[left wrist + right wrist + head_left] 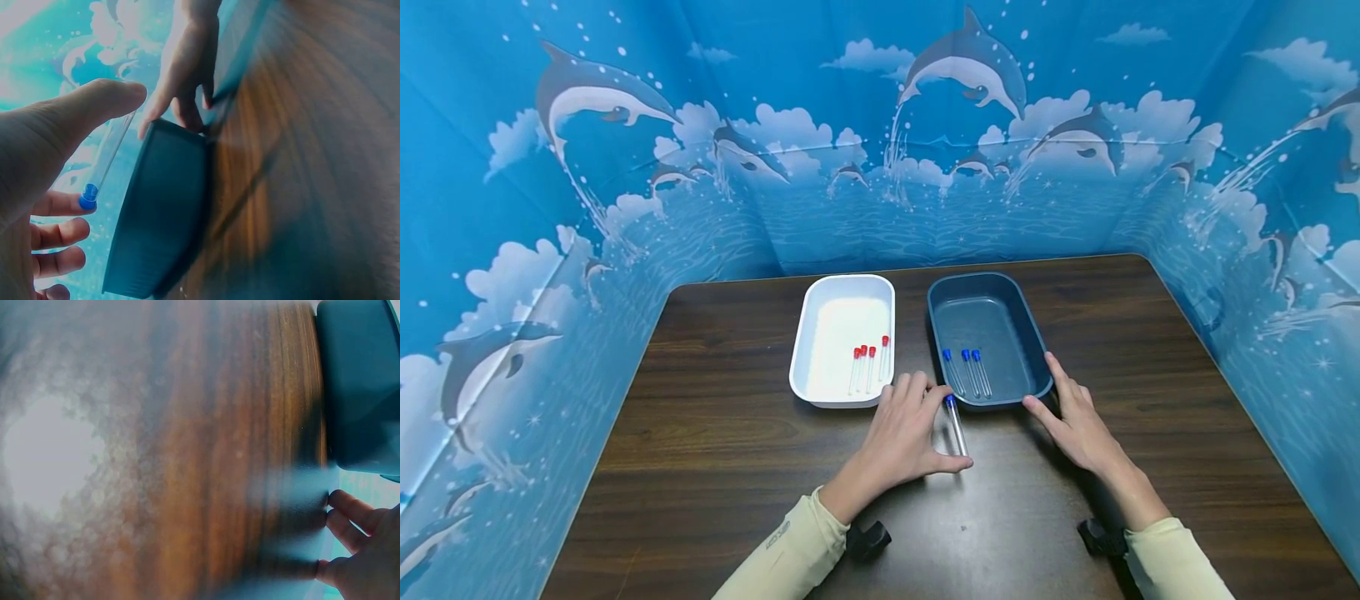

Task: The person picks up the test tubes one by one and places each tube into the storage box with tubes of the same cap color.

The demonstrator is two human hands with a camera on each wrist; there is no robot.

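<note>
My left hand [898, 437] holds a blue-capped test tube [957, 429] lengthwise, thumb at its clear end and forefinger at the blue cap [88, 196]. The tube is just in front of the dark blue tray [936, 304], near its left front corner. Inside that tray lie several blue-capped tubes [977, 371]. At the tray's right front corner, my right hand [1078, 429] has its fingers and thumb spread, fingertips at the rim. The right wrist view shows only part of the right hand [369, 550].
A white tray [820, 300] stands left of the dark one with several red-capped tubes [870, 367] in it. Both rest on a brown wooden table [700, 400]. A dolphin-print curtain [850, 225] surrounds the table's back and sides.
</note>
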